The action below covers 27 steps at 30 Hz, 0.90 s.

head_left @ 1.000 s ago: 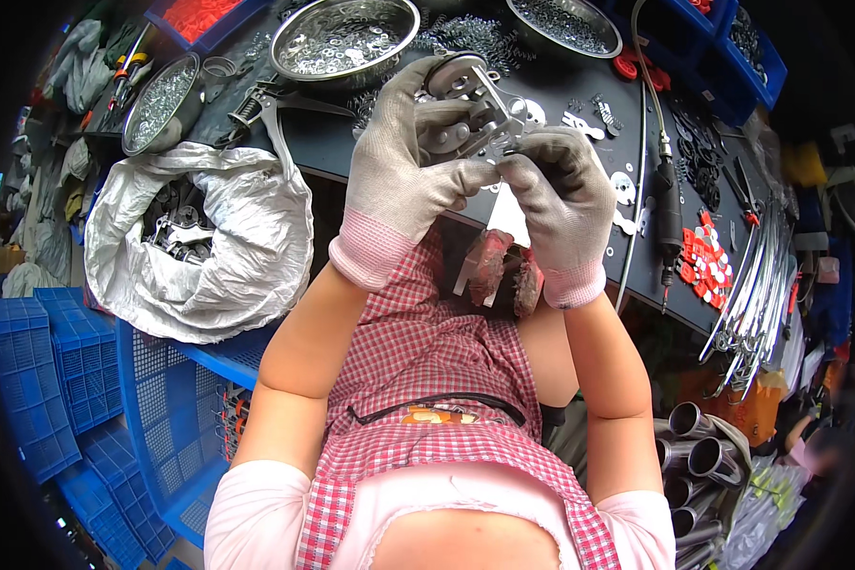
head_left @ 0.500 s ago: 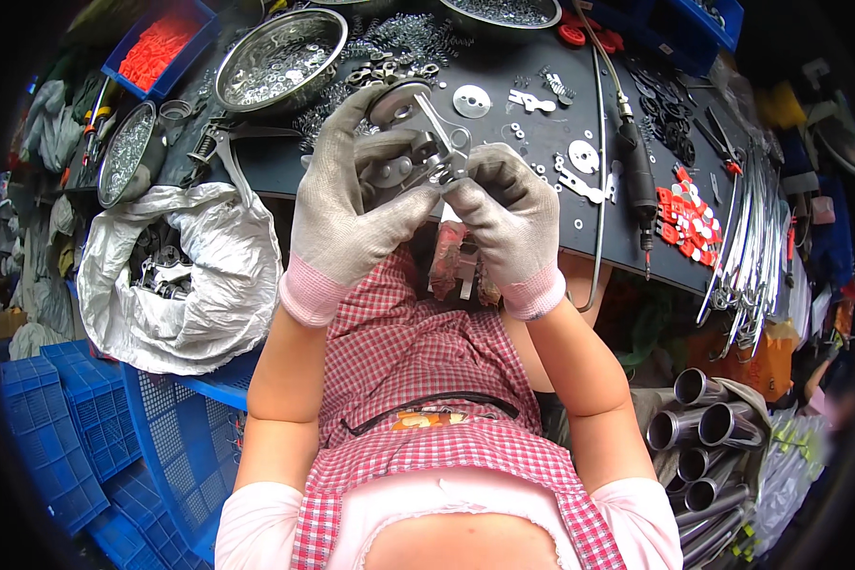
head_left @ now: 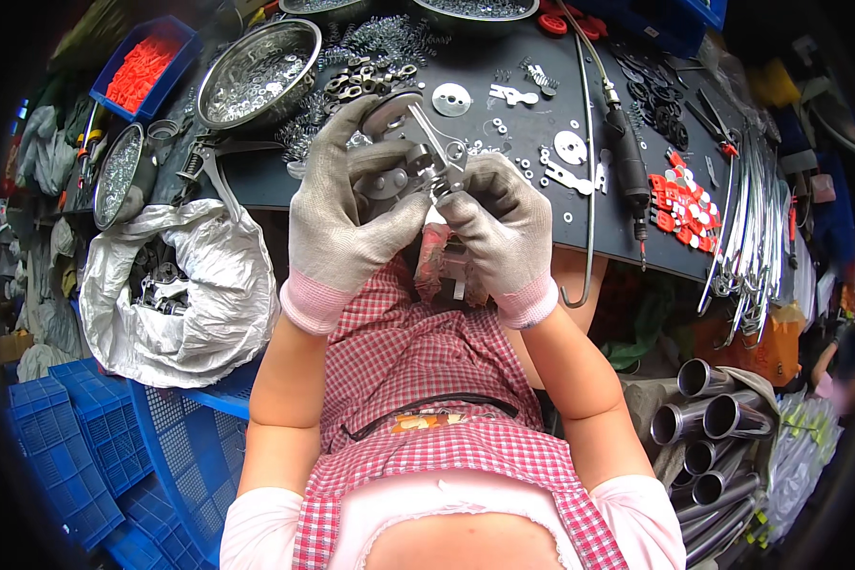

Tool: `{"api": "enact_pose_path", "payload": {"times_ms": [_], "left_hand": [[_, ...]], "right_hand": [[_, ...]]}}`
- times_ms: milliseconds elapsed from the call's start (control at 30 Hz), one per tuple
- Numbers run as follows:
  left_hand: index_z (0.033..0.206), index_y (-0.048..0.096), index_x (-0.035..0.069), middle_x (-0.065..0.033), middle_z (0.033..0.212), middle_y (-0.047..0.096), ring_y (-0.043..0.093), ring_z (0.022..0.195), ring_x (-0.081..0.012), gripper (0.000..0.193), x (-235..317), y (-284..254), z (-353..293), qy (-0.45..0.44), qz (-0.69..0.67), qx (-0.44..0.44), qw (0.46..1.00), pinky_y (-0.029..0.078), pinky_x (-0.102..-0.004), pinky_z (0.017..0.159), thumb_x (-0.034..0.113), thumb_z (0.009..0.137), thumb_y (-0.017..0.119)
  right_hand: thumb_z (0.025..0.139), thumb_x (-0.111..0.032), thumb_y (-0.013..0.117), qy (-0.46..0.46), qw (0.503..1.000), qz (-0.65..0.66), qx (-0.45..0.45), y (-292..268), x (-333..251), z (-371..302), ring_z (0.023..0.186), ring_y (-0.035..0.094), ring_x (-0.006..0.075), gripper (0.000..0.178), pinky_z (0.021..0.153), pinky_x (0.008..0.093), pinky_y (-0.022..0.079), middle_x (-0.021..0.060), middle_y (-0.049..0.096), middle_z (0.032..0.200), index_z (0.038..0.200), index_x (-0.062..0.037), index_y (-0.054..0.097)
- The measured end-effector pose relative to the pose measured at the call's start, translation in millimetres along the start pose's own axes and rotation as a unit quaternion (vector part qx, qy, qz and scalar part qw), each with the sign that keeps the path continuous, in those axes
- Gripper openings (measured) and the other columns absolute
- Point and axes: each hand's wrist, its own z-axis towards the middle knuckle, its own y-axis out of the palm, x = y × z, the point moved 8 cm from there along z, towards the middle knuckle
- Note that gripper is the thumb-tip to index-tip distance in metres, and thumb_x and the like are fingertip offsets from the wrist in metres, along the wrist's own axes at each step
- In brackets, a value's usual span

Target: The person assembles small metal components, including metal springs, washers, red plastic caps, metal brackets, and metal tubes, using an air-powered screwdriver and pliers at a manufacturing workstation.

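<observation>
Above the front edge of the bench, my gloved left hand (head_left: 337,218) is closed around a small metal mechanism (head_left: 431,128) with a round disc, a looped lever arm and what look like washers or a spring at its lower end. My right hand (head_left: 511,237), also gloved, pinches that lower end between thumb and bent fingers; any small part inside the pinch is hidden. Just below the hands stands a fixture wrapped in red, worn material (head_left: 431,261), with a pale tip close to the mechanism.
A white sack (head_left: 185,328) of metal parts stands at left, above blue crates (head_left: 62,456). The dark bench carries a steel bowl (head_left: 261,76), a hanging screwdriver (head_left: 632,176), red-and-white pieces (head_left: 684,204) and long metal rods (head_left: 741,237). Steel tubes (head_left: 703,418) lie lower right.
Both hands stay on the mechanism, which has tilted slightly and sits a little lower. My right fingers have curled in closer to its end. The whole view has shifted slightly.
</observation>
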Motion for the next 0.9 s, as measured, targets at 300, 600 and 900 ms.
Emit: {"api": "enact_pose_path", "payload": {"times_ms": [300,600,900], "left_hand": [[0.133,0.037,0.002,-0.0145,0.103,0.065,0.062,0.095,-0.0146,0.070,3.2,7.8,2.0,0.027,0.020,0.031,0.999,0.050,-0.0263,0.085,0.004,0.071,0.071],[0.135,0.032,-0.003,-0.0163,0.115,0.057,0.058,0.099,-0.0157,0.071,-4.4,14.5,3.2,-0.025,-0.088,0.049,0.995,0.048,-0.0269,0.088,-0.005,0.072,0.066],[0.136,0.031,0.000,-0.0200,0.112,0.059,0.060,0.097,-0.0188,0.076,-13.7,24.9,6.6,-0.025,-0.019,0.044,0.999,0.049,-0.0294,0.087,-0.002,0.071,0.071]], "right_hand": [[0.077,-0.006,0.068,-0.009,0.999,0.003,0.033,-6.9,0.9,-2.5,0.077,0.056,0.0089,0.014,0.071,0.0225,0.047,0.0044,0.059,0.087,0.087,0.0022,0.062],[0.072,-0.010,0.070,-0.061,0.997,-0.033,0.024,-11.3,-3.1,-1.9,0.077,0.059,0.0168,0.020,0.070,0.0271,0.047,0.0090,0.059,0.084,0.087,0.0009,0.064],[0.074,-0.014,0.070,-0.095,0.982,-0.162,-0.029,-28.9,-24.0,-3.6,0.074,0.059,0.0199,0.026,0.070,0.0302,0.048,0.0108,0.060,0.085,0.095,-0.0017,0.063]]}}
